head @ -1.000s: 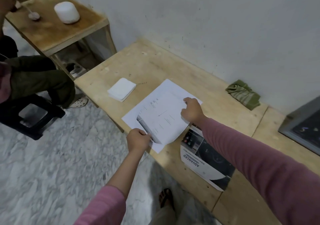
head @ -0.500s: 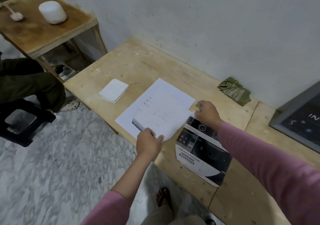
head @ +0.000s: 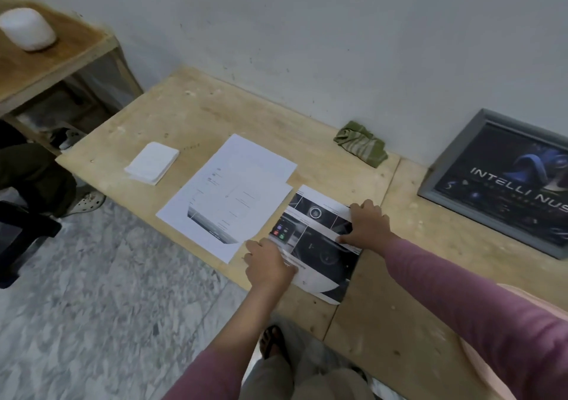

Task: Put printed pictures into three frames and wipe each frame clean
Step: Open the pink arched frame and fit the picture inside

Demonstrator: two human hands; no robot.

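Observation:
A dark printed picture (head: 319, 242) of car controls lies face up near the front edge of the wooden bench (head: 190, 113). My left hand (head: 267, 265) rests on its lower left part, and my right hand (head: 367, 225) presses on its upper right edge with the fingers spread. To the left lie white sheets (head: 233, 193), face down, one with a curled corner showing dark print. A grey frame (head: 504, 178) holding a dark blue "INTELLI" picture leans against the wall at the right. A green cloth (head: 361, 144) lies crumpled by the wall.
A folded white tissue stack (head: 152, 162) sits at the bench's left end. A lower wooden table (head: 61, 52) with a white rounded object (head: 27, 29) stands at the far left. A seated person's leg and sandal (head: 89, 201) are on the marble floor.
My left hand let go of the curled white sheet and moved right onto the dark printed picture. My right hand shifted right onto that picture's edge. The camera view swung right, showing the grey frame.

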